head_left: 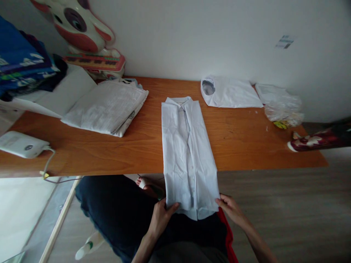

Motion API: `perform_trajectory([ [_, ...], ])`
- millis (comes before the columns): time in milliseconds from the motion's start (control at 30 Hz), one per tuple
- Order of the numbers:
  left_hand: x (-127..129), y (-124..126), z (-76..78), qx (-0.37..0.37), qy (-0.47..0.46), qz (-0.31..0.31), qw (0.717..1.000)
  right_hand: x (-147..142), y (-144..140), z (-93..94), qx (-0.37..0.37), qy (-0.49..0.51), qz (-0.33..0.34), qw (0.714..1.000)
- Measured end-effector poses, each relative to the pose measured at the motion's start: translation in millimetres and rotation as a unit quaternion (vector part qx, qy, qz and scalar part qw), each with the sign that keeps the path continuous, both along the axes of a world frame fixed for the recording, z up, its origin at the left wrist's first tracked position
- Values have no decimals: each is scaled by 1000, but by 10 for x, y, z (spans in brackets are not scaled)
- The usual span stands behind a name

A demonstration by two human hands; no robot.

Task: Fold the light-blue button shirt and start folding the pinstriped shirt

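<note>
A white collared shirt (pixel 187 146), folded into a long narrow strip, lies across the wooden table (pixel 238 138) with its collar toward the wall. Its lower part hangs over the table's near edge. My left hand (pixel 162 216) grips the hem's left corner, thumb on top of the cloth. At the hem's right corner my right hand (pixel 231 207) holds the fabric from the side. Both hands are below the table edge, above my dark-clothed lap.
A folded white shirt (pixel 229 92) lies at the back right, beside a crumpled plastic bag (pixel 282 106). A folded white cloth (pixel 106 106) and papers sit at the left. A white device with a cable (pixel 23 144) rests near the left edge. A toy keyboard (pixel 90 44) leans on the wall.
</note>
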State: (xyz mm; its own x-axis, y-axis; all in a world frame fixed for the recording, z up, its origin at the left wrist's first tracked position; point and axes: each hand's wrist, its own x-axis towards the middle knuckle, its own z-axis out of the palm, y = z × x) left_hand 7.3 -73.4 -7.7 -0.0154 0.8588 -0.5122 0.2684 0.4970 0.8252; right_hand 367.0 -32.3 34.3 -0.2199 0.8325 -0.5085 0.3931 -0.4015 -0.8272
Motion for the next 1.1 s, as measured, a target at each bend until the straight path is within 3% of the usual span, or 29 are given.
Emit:
perform_trajectory([
  [100, -6, 39, 17, 6, -12, -9, 1000, 10, -5, -101, -36, 42, -12, 998],
  [300, 6, 95, 61, 20, -52, 14, 998, 55, -91, -262, -47, 10, -15, 999],
  [533, 75, 112, 74, 23, -29, 11, 999, 86, -45, -112, -77, 30, 38, 996],
  [600, 25, 105, 105, 32, -26, 23, 999, 50, -30, -29, -26, -8, 20, 999],
  [667, -55, 75, 142, 47, -48, 36, 997, -27, -46, 51, 90, -95, -43, 991],
  [767, -171, 0, 182, 63, -84, 42, 994, -271, -96, 173, 263, -199, -108, 938],
  [833, -212, -42, 198, 66, -86, 42, 993, -535, -100, 257, 280, -208, -41, 936],
  [967, -193, -62, 238, 58, -77, 53, 994, -1121, 47, 362, 169, -244, 149, 943],
  [1100, -142, -62, 252, 44, -93, 76, 992, -1356, 210, 311, 128, -278, 172, 936],
])
